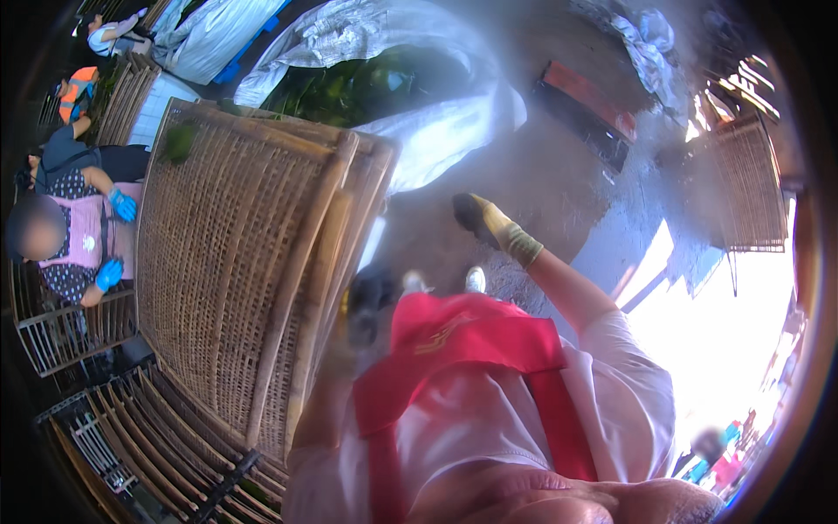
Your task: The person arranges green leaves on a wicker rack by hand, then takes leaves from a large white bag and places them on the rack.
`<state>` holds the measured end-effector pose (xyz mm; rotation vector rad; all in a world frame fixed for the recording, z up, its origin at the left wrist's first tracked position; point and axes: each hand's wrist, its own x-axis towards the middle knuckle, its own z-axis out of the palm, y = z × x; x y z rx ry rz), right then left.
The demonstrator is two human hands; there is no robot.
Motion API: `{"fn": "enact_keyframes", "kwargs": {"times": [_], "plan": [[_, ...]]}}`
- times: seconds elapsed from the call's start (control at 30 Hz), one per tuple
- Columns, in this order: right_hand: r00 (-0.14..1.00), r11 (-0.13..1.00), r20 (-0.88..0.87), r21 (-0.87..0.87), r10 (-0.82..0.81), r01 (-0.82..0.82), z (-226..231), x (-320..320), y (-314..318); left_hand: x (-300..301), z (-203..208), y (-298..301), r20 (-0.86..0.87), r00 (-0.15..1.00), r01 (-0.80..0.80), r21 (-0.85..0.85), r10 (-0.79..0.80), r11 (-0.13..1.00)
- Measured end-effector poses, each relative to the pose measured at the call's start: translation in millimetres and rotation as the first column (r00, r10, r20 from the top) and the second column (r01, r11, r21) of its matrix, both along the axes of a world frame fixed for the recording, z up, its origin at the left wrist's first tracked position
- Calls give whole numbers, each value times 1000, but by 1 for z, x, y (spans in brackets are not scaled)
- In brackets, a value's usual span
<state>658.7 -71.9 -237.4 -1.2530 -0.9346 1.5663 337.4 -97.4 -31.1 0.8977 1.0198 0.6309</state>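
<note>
A stack of woven bamboo trays (236, 262) with thick pole edges leans beside me on the left. My left hand (368, 301), in a dark glove with some yellow, is smeared by motion next to the stack's right edge. Whether its fingers grip the trays cannot be made out. My right hand (496, 225) wears a yellow glove with dark fingertips. It is held out over the floor with its fingers loosely extended, holding nothing visible. Beyond the trays lies a large white sheet (454, 131) around a heap of green leaves (358, 87).
To the left stands a person (74, 227) in blue gloves and a pink apron; others are farther back. Racked bamboo trays (148, 445) fill the lower left. A long reddish block (589, 100) lies on the wet floor ahead. Another woven tray (742, 188) leans at right.
</note>
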Motion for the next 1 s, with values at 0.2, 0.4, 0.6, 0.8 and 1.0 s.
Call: {"fn": "enact_keyframes", "kwargs": {"times": [0.2, 0.4, 0.6, 0.8, 1.0], "plan": [[921, 962, 366, 170, 137, -211, -22, 113, 157, 108, 29, 136, -83, 997, 3, 91, 4, 996], [993, 980, -21, -167, -112, 107, -55, 241, 295, 138, -19, 346, 79, 993, 74, 114, -83, 991], [975, 980, -99, -27, -197, 195, -73, 407, 411, 83, -85, 518, -509, 859, 194, 223, -55, 955], [961, 957, -138, -139, 238, -256, -198, 301, 569, 163, -185, 616, -362, 910, -327, -321, 203, 889], [171, 639, 937, -68, 306, -766, -343, 156, 714, 212, -445, 701, -192, 938, -331, -254, 289, 909]]}}
